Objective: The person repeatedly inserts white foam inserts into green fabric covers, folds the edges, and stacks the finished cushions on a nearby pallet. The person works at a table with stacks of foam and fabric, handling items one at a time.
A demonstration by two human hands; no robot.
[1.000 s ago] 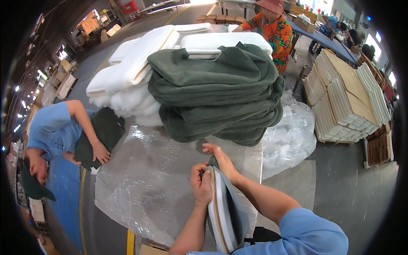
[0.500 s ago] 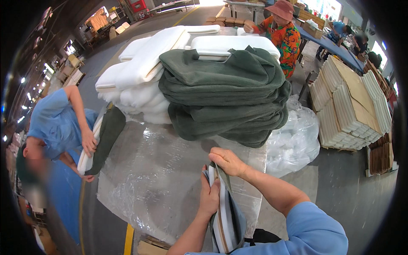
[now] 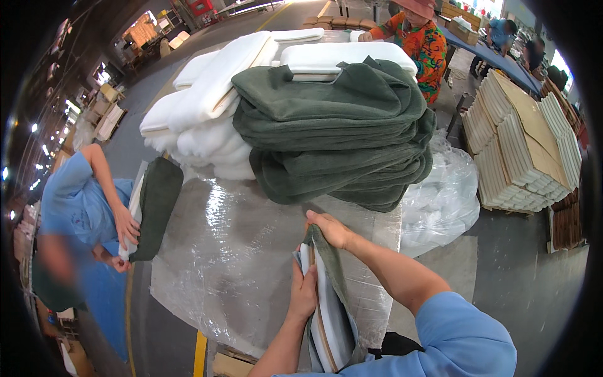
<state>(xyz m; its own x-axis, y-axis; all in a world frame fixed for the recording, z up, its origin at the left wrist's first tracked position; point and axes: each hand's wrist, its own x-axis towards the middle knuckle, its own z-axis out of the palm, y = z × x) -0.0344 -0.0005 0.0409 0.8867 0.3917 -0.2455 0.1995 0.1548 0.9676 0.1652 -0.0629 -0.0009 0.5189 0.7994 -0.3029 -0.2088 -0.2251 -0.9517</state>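
In front of me a white foam pad (image 3: pixel 331 336) with a tan line along its edge stands on its side, partly inside a dark green fabric cover (image 3: pixel 333 264). My left hand (image 3: pixel 304 293) is closed on the pad and the cover's near-left edge, thumb against the white side. At the far end, my right hand (image 3: pixel 329 230) grips the top corner of the cover, its fingers partly hidden behind the cloth. Beyond my hands lies a tall pile of green covers (image 3: pixel 326 132). White pads (image 3: pixel 201 88) are stacked behind it and to its left.
The work table (image 3: pixel 213 251) is covered in clear plastic film. At left, a co-worker in blue (image 3: pixel 81 195) handles a green-covered pad (image 3: pixel 157 207). Another person (image 3: pixel 414 56) is at the far side. A plastic bag (image 3: pixel 440 201) and stacked white panels (image 3: pixel 521 144) stand right.
The cover's green side shows more beside the white pad, as my right hand moved slightly away from me. The co-worker's green-covered pad shows more of its broad side.
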